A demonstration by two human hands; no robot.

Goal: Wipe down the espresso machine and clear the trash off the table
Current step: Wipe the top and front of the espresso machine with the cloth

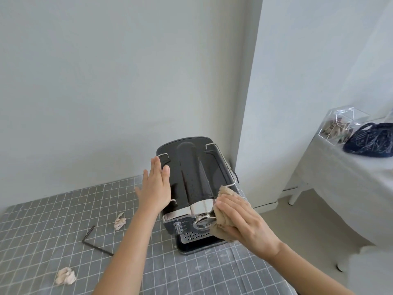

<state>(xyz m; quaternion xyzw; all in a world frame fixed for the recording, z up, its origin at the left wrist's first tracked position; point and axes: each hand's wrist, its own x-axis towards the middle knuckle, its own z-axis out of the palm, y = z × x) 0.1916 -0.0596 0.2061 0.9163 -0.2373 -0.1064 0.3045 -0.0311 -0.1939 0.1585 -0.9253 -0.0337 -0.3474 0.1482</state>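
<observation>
A black and chrome espresso machine [191, 173] stands at the right end of the grey checked table [42, 235], close to the wall corner. My left hand [156, 187] lies flat with its fingers spread against the machine's left side near the top. My right hand [240, 220] presses a beige cloth [226, 193] against the machine's front right corner, beside the chrome dial. Two crumpled paper scraps lie on the table: one [120, 222] left of the machine, another [65, 276] near the front edge.
A dark L-shaped hex key [95, 243] lies between the two scraps. To the right, across a gap of floor, a white-covered table [340, 177] holds a clear plastic box [338, 124] and a navy patterned bag [370, 141]. A wall stands right behind the machine.
</observation>
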